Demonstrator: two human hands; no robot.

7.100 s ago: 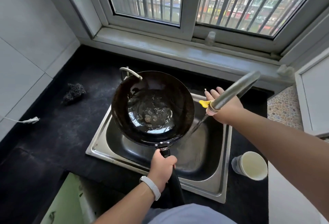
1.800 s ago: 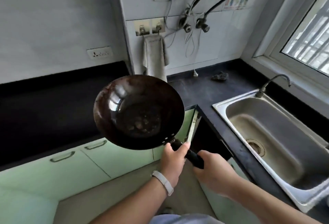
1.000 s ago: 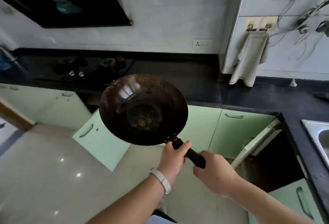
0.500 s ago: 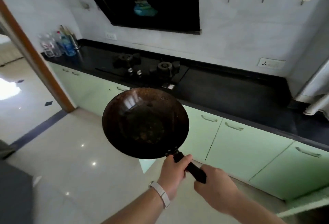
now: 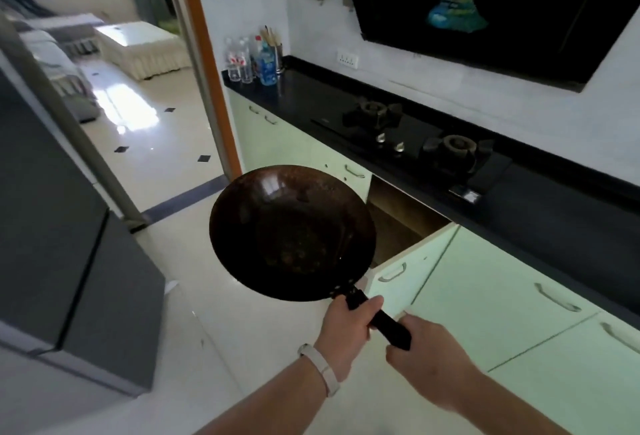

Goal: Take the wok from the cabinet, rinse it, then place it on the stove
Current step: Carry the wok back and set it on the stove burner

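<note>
Wok (image 5: 292, 232) handle (image 5: 379, 318) slants down-right into both clenched grips, left hand (image 5: 346, 332) above right hand (image 5: 431, 356).

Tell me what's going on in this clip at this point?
A person is carrying a dark wok by its black handle, held in the air over the floor. The left hand grips the handle near the bowl and the right hand holds its end. The two-burner gas stove sits bare on the black counter ahead, so the wok is not placed yet. A cabinet door below the stove hangs open.
</note>
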